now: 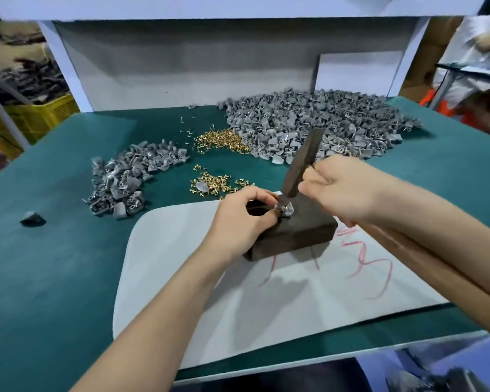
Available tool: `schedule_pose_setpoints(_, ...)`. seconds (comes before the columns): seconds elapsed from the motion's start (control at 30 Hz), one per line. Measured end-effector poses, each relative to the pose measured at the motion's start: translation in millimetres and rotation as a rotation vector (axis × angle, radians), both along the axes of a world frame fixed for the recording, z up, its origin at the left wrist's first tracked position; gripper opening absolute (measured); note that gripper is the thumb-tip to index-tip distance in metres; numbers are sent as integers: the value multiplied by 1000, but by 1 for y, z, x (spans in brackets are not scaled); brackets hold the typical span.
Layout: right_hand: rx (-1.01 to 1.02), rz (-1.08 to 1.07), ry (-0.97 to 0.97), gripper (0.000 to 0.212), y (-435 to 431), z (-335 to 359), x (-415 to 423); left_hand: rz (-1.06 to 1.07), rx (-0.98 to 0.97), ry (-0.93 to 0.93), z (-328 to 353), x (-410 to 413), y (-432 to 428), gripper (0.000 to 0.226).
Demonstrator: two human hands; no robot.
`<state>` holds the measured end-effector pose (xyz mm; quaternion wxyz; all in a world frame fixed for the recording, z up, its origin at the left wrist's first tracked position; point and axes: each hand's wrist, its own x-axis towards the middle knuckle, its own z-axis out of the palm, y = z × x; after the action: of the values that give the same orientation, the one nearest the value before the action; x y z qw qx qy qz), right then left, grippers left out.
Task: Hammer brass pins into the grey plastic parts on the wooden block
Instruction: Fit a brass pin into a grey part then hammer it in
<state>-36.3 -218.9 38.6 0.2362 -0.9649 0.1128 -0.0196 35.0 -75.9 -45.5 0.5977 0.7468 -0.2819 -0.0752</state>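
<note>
A dark wooden block [300,230] lies on a white sheet in front of me. On its top sits one grey plastic part [286,211] with a brass pin [285,206] standing in it. My left hand [242,219] pinches that part at its left side. My right hand [341,188] grips a dark flat metal bar [303,162], used as the hammer, tilted over the block's far end just above the part.
A big heap of grey parts [317,123] lies at the back right, a smaller heap [125,176] at the left. Loose brass pins [221,141] lie between them, and a smaller pile of pins [215,183] lies closer. A lone grey part [33,218] sits far left. The white sheet [266,292] bears red scribbles.
</note>
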Motion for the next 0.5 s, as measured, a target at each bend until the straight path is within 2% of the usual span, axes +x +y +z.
schedule_pose_setpoints(0.13, -160, -34, 57, 40, 5, -1, 2, 32, 40, -58, -2, 1, 1, 20)
schedule_pose_setpoints(0.37, -217, -41, 22, 41, 10, 6, 0, 50, 62, -67, -1, 1, 0, 17)
schedule_pose_setpoints(0.5, -251, 17, 89, 40, 19, 0, -1, 34, 48, -53, -1, 0, 0, 12)
